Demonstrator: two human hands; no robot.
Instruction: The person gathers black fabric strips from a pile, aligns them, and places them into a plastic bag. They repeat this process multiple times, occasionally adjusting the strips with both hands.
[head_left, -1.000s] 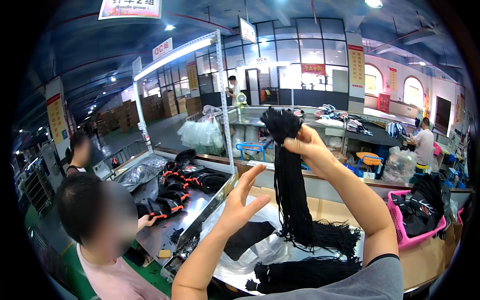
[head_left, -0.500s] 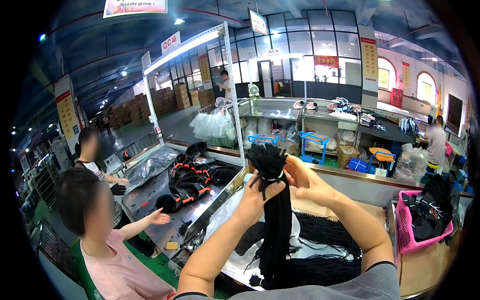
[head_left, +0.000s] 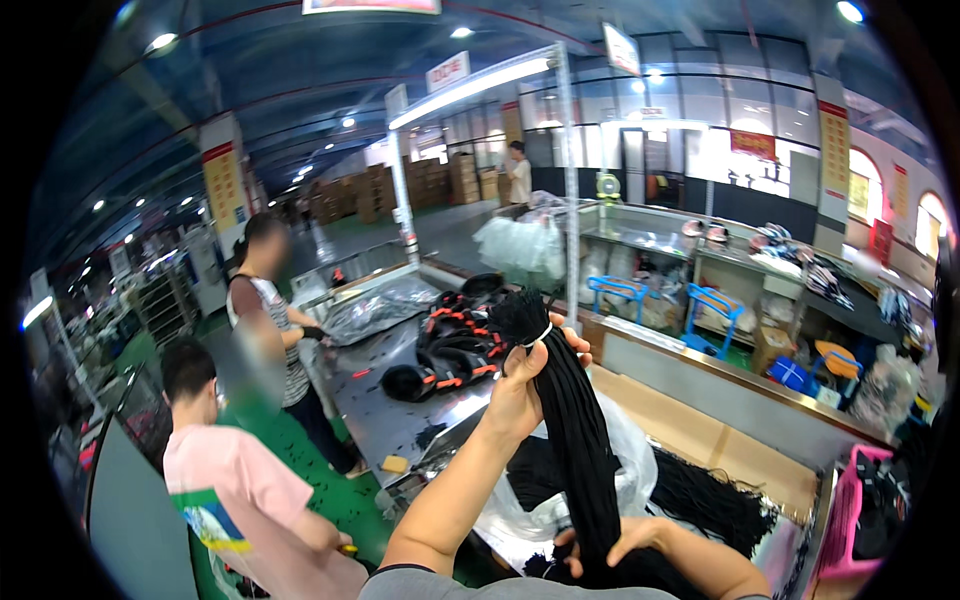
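A long bundle of black cords [head_left: 578, 430] hangs down in front of me, with a pale tie round it near its frayed top end. My left hand [head_left: 522, 388] is closed round the bundle just below that tie. Lower down, my right hand [head_left: 630, 545] has its thumb on one side of the cords and its fingers on the other, partly hidden by them. Behind the bundle lies a clear plastic bag [head_left: 635, 455] with black material in it. More loose black cords [head_left: 710, 505] are spread on the work surface to the right.
A pink basket [head_left: 848, 510] of black items stands at the right. Left, a metal table [head_left: 365, 400] carries black-and-orange padded pieces [head_left: 440, 350] and plastic sheeting [head_left: 380, 308]. Two people [head_left: 235, 470] stand along its left side. A metal post [head_left: 568, 180] rises beyond my hands.
My right hand has gone from the bundle's top down to its lower part. My left hand still grips near the tie. The view has swung left, and the person in pink has turned away.
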